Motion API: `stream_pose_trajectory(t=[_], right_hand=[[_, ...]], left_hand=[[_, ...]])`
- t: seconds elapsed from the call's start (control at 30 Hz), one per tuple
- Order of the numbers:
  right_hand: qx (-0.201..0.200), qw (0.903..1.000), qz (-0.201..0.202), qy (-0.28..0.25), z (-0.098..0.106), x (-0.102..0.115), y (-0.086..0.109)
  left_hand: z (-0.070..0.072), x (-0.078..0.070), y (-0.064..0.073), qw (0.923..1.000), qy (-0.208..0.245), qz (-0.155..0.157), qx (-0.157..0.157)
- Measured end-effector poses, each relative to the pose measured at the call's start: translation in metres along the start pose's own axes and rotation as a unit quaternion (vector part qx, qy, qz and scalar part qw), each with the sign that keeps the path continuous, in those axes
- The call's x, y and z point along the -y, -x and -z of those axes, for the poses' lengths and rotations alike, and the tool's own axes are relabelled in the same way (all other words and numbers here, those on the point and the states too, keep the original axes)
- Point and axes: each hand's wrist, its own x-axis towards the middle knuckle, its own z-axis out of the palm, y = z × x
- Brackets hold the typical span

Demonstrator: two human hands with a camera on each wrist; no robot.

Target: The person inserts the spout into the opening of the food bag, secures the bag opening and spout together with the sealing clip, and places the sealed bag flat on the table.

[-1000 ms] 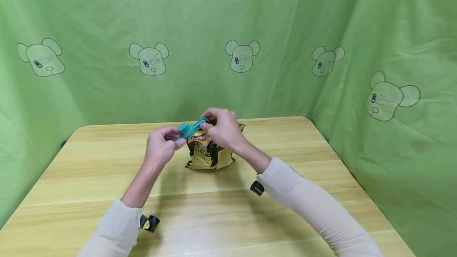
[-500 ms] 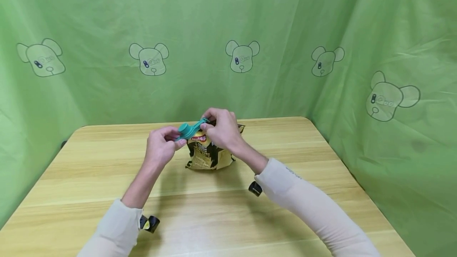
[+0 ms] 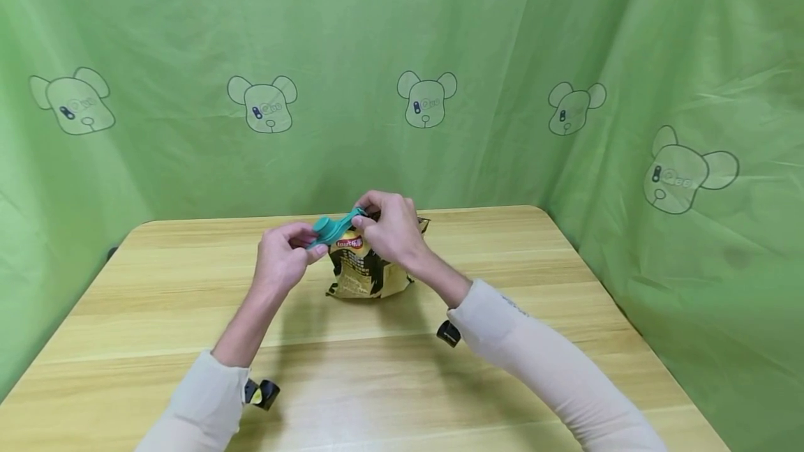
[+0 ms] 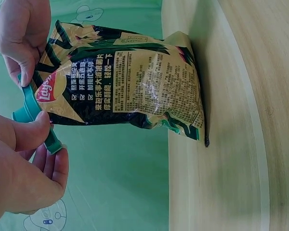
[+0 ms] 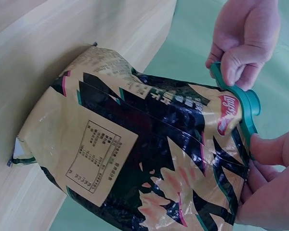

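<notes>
A black and gold Lay's chip bag (image 3: 363, 275) stands on the table, its printed face toward me. Across its top edge lies a teal plastic bag clip (image 3: 335, 229) with a round spout-like cap. My left hand (image 3: 283, 254) pinches the clip's left end between thumb and fingers, beyond the bag's corner. With thumb and fingertips my right hand (image 3: 394, 227) grips the clip's other end together with the bag's top. In the left wrist view, the clip (image 4: 31, 107) runs along the bag's mouth above the red logo. The right wrist view has the right hand (image 5: 274, 185) partly cut off.
The bag rests on a light wooden table (image 3: 352, 382) near its back edge. Green curtains (image 3: 352, 26) printed with bear heads hang behind and to the right. Black wrist cameras, left (image 3: 264, 393) and right (image 3: 449, 333), stick out below the sleeves.
The right forearm has shifted slightly left and down. Both hands keep their grip on the clip, and the bag stays nearly in place.
</notes>
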Motion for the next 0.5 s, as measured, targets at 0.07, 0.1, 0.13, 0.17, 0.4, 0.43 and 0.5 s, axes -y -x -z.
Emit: stream_pose_trajectory(t=[0.07,0.1,0.13,0.17,0.4,0.43,0.5], right_hand=[[0.008,1.0000,0.004,0.004,0.001,0.000,-0.001],[0.014,0.9999,0.005,0.007,0.002,0.001,-0.001],[0.019,0.9997,0.005,0.014,0.004,0.001,-0.001],[0.025,0.9995,0.005,0.021,0.005,0.001,-0.001],[0.047,0.9957,-0.030,0.075,0.027,-0.012,0.000],[0.049,0.9949,-0.039,0.079,0.031,-0.016,0.000],[0.052,0.9934,-0.060,0.082,0.039,-0.025,0.001]], left_hand=[[0.001,0.000,0.000,1.0000,-0.001,0.003,0.004],[0.002,0.000,0.001,1.0000,-0.002,0.005,0.008],[0.003,-0.001,0.001,0.9999,-0.003,0.007,0.011],[0.004,-0.001,0.001,0.9999,-0.004,0.008,0.015],[0.007,-0.002,0.003,0.9990,-0.008,0.013,0.042],[0.007,-0.002,0.003,0.9988,-0.009,0.015,0.045],[0.006,0.000,0.003,0.9985,-0.011,0.021,0.049]])
